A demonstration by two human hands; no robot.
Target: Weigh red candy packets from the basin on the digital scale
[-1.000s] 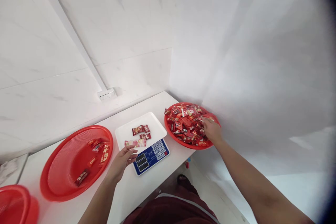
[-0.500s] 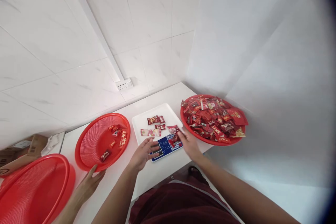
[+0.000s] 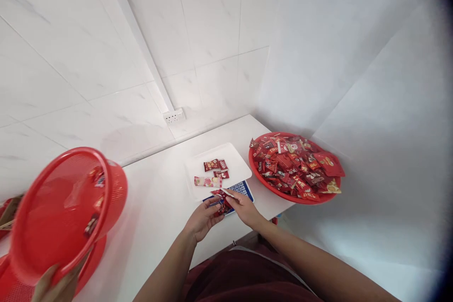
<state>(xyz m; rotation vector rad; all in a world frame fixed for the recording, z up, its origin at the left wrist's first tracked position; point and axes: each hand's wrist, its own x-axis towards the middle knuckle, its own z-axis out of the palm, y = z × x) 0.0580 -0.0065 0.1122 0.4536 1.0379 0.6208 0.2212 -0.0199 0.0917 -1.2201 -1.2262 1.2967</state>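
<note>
Both hands meet over the blue keypad (image 3: pixel 244 189) of a white weighing scale. My left hand (image 3: pixel 203 219) is closed around red snack packets (image 3: pixel 220 197). My right hand (image 3: pixel 245 210) pinches a packet with a pale edge (image 3: pixel 229 193), right beside the ones in my left hand. On the scale's white pan (image 3: pixel 233 158) lie several small wrapped snacks, among them a pink and cream bar (image 3: pixel 208 182) and a dark red packet (image 3: pixel 211 165). My fingers partly hide the held packets and the keypad.
A red basin (image 3: pixel 255 170) heaped with wrapped snacks stands right of the scale. At the left, another person's hand (image 3: pixel 56 283) grips a tilted red basket (image 3: pixel 38 217) with a few snacks inside, above another red basket (image 3: pixel 92 269). A wall socket (image 3: pixel 173 116) is behind the table.
My right hand has come left and down with its packets, and my left hand has closed on some. The other person's hand has lifted the snack basket leftward over the other basket.
</note>
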